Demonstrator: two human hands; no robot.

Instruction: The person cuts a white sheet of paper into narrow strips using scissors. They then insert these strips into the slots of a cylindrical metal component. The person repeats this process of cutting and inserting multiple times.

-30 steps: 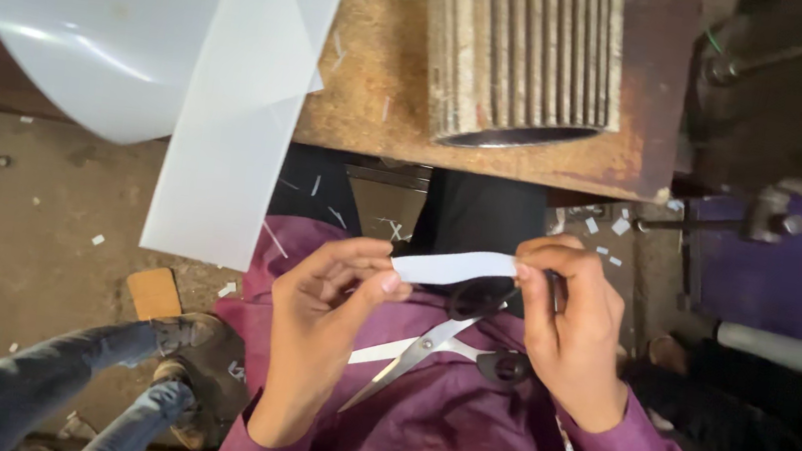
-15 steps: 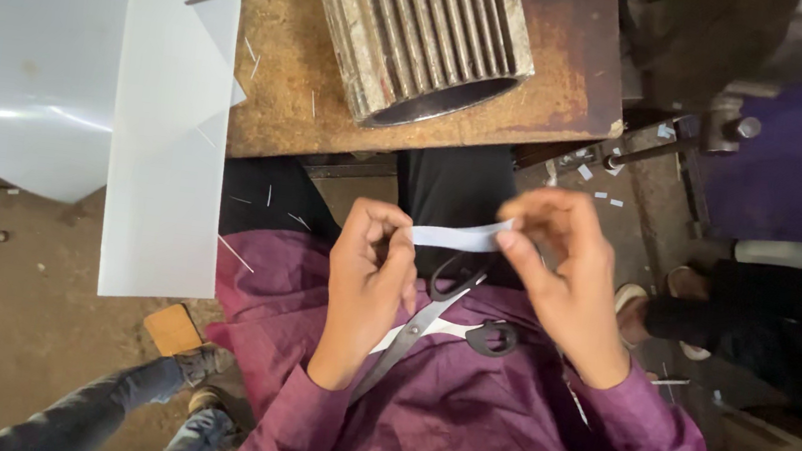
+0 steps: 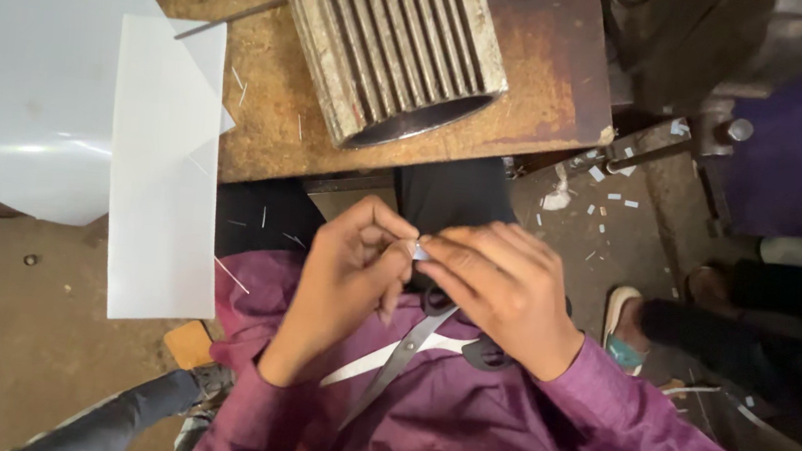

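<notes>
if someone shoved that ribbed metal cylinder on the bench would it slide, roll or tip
The ribbed metal cylinder lies on its side on the rusty bench, so a sideways push would probably roll it rather than tip it. It looks like thick metal, likely heavy. The ribs and rough surface would probably resist sliding.

left hand (image 3: pixel 347 275), right hand (image 3: pixel 500 287), fingertips meeting

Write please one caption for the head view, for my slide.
Both hands, left hand and right hand, pinch a small white strip above scissors resting on the lap.
</notes>
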